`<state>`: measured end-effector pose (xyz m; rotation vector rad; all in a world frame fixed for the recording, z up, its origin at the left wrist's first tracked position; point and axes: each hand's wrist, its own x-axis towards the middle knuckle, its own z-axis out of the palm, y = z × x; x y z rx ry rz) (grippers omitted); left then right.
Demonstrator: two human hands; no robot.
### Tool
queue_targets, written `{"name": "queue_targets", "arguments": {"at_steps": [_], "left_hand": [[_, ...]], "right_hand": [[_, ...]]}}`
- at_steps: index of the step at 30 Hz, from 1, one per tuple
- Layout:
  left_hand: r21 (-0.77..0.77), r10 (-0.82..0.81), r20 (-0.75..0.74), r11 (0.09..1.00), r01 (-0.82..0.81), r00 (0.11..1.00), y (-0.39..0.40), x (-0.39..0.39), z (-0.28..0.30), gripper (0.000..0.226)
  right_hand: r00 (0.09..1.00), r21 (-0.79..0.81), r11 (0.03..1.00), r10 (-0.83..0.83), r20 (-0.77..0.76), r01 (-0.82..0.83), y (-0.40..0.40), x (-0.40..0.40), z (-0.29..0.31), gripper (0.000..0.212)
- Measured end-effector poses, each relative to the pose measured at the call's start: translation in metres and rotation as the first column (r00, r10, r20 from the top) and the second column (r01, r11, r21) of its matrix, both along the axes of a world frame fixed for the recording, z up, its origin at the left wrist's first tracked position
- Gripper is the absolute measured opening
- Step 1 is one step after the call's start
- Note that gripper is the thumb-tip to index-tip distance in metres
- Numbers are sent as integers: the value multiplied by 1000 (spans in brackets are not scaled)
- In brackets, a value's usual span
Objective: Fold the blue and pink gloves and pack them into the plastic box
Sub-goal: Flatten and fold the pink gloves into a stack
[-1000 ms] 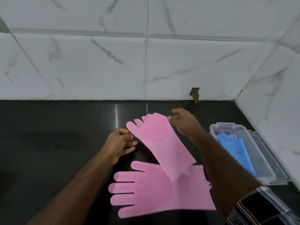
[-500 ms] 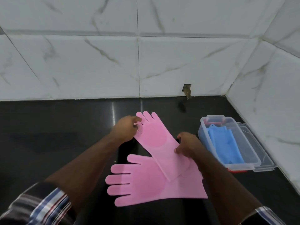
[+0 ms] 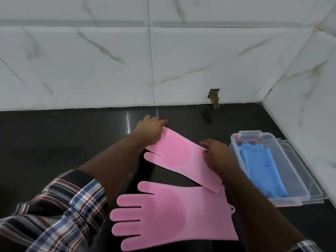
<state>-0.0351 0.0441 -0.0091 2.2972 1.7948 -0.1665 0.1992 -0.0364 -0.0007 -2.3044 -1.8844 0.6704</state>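
White marble-pattern tiled walls (image 3: pixel 109 70) meet in a corner above a glossy black countertop (image 3: pixel 54 142). A small rough hole (image 3: pixel 214 96) is cut in the back wall at counter level.

At the right, near the side wall, stands a clear plastic box (image 3: pixel 236 140), its long axis running from the back wall toward the viewer. Blue gloves (image 3: pixel 261 171) lie inside along that axis; something red shows at the box's far end, not identifiable. A clear lid (image 3: pixel 301 170) lies just beside the box on its wall side.

The upper pink glove (image 3: pixel 180 157) lies flat on the counter, long axis diagonal, fingers toward far left, cuff toward near right. Its cuff overlaps the cuff end of the lower pink glove (image 3: pixel 169 213), which lies flat with fingers pointing left and cuff to the right.

The left hand (image 3: pixel 151 131) rests on the upper glove's fingertips, covering them, fingers curled over the ends. The right hand (image 3: pixel 216 155) holds that glove's far edge near the wrist, fingers bent onto it. The right forearm crosses both cuffs and hides part of them. A plaid sleeve (image 3: pixel 60 211) covers the left arm.
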Motion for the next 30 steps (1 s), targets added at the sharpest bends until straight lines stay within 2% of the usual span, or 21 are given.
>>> {"name": "queue_targets", "arguments": {"at_steps": [5,8,11,16,18,26,30], "left_hand": [[38,54,8,998,-54,999,-1,-12,9,26],[27,87,118,996,-91,989,-11,-26,17,12],[18,121,275,991,-131,954,-28,-37,30,11],[23,192,541,970,-243,819,-66,-54,60,7],[-2,192,628,969,-245,754,-82,-62,65,7],[-116,226,793,968,-223,565,-164,-72,68,11],[-185,266,815,961,-204,515,-209,-72,62,13]], "right_hand": [[1000,-21,1000,16,-16,-16,12,-3,6,35],[997,21,997,71,3,-71,10,-8,18,27],[997,72,994,82,-15,-81,2,-13,32,26],[991,271,956,127,-48,-109,-26,-13,61,33],[989,296,947,142,-48,-122,-39,-14,67,35],[977,234,956,201,-75,-178,-101,-12,67,30],[976,149,970,203,-76,-190,-133,-8,58,22]]}}
